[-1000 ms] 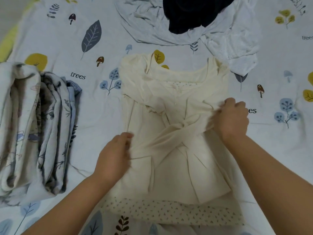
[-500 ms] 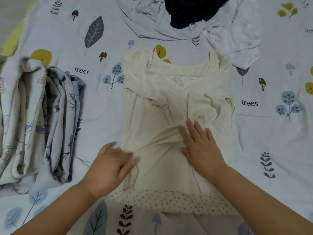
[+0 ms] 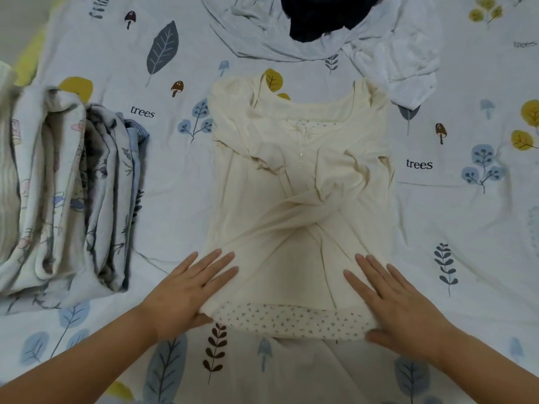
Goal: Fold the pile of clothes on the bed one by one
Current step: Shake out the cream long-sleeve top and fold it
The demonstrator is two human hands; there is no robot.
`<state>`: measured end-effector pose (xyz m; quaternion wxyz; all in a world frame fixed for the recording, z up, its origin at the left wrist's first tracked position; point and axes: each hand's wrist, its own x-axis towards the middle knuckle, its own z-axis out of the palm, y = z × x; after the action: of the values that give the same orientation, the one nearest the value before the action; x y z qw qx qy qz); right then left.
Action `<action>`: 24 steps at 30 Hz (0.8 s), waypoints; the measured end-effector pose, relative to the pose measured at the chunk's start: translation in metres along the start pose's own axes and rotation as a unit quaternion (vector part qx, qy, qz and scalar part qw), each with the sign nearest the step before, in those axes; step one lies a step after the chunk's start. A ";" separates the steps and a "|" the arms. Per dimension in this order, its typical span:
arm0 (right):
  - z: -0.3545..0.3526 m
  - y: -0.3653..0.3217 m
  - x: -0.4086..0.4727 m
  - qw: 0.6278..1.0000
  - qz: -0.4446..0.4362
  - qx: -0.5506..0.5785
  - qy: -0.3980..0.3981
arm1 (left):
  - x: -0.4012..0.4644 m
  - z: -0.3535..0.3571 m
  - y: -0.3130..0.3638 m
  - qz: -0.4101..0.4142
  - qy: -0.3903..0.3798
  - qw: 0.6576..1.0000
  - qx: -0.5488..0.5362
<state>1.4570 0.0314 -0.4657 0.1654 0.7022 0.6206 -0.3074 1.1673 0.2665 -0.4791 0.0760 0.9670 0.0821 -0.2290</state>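
Folding the cream top [image 3: 300, 205], mid-garment: sleeves already crossed over the chest, body narrowed to a column, dotted hem band [image 3: 291, 319] showing at the near edge. Lying flat on the printed bedsheet [image 3: 437, 228], centre of the bed

Step in hand, by judgement: setting up the bottom-to-top fold. Next move likely calls for taking the near edge at both corners and carrying it up toward the neckline, keeping the crossed sleeves from sliding out

Left hand [image 3: 186, 295] at the top's near left corner, fingers straight and spread, flat on the cloth, thumb tucked at or under the hem edge. Right hand [image 3: 393, 301] at the near right corner, same posture, thumb low beside the dotted band. Neither clenched; pressing and bracketing rather than pinching, though thumb contact under the hem not fully visible

Folded stack [image 3: 70, 193] well left of the top. Unfolded pile beyond the neckline: pale grey garment [image 3: 262, 33], dark garment [image 3: 323, 16], white garment [image 3: 408, 62]
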 end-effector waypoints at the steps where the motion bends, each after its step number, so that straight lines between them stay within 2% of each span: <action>1: -0.002 0.001 -0.004 1.000 0.003 -0.003 0.018 | 0.001 -0.001 0.001 -0.001 0.009 1.000 -0.008; 6: 0.011 0.007 -0.005 0.987 -0.010 -0.053 0.148 | 0.007 -0.005 0.007 -0.003 0.092 0.995 -0.040; 10: 0.005 0.011 0.006 0.980 -0.020 -0.034 0.197 | 0.019 -0.025 0.006 -0.034 0.133 0.980 -0.146; 12: -0.011 0.012 0.016 0.983 -0.022 0.020 0.184 | 0.026 -0.040 -0.002 -0.090 0.119 0.958 -0.245; 14: -0.031 0.017 0.025 0.979 0.017 0.137 0.149 | 0.035 -0.058 -0.015 -0.128 0.092 0.937 -0.312; 15: -0.041 0.022 0.028 0.964 0.050 0.215 0.151 | 0.041 -0.069 -0.023 -0.137 0.088 0.922 -0.351; 17: -0.068 0.036 0.034 0.900 0.085 0.381 0.195 | 0.057 -0.093 -0.040 -0.167 0.104 0.862 -0.466; 19: -0.096 0.057 0.040 0.825 0.084 0.510 0.226 | 0.073 -0.113 -0.060 -0.199 0.161 0.758 -0.600; 21: -0.115 0.077 0.051 0.777 0.072 0.583 0.228 | 0.092 -0.124 -0.081 -0.226 0.199 0.645 -0.702; 22: -0.119 0.085 0.060 0.754 0.088 0.611 0.224 | 0.101 -0.127 -0.090 -0.232 0.201 0.601 -0.738; 24: -0.120 0.096 0.077 0.681 0.134 0.697 0.179 | 0.119 -0.123 -0.102 -0.251 0.183 0.552 -0.774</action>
<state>1.5811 0.1473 -0.4388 -0.4466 0.7319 0.1435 -0.4942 1.3053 0.4035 -0.4362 0.7178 0.4967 0.4787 0.0946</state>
